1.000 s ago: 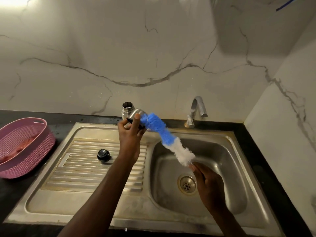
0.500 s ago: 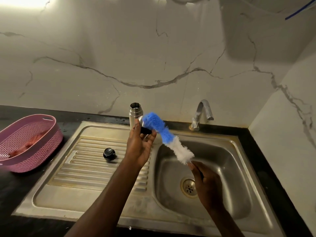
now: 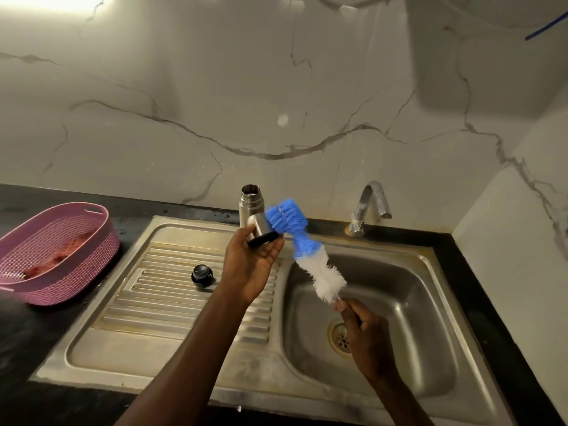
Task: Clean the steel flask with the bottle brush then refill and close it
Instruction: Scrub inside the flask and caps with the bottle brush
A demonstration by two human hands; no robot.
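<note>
My left hand (image 3: 250, 265) grips the steel cup lid (image 3: 261, 230), fingers curled round its black rim, at frame centre. My right hand (image 3: 364, 329) pinches the brush (image 3: 302, 244) handle, lower right; blue bristles touch the lid. The flask (image 3: 250, 206) stands open and upright behind the lid at the sink (image 3: 172, 358) back edge. Black stopper (image 3: 202, 275) on the drainboard. Pink basket (image 3: 61, 256) on the table (image 3: 18, 339), left.

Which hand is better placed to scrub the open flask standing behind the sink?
The right hand: it already grips the bottle brush. The left hand holds the steel cup, near the flask.
</note>
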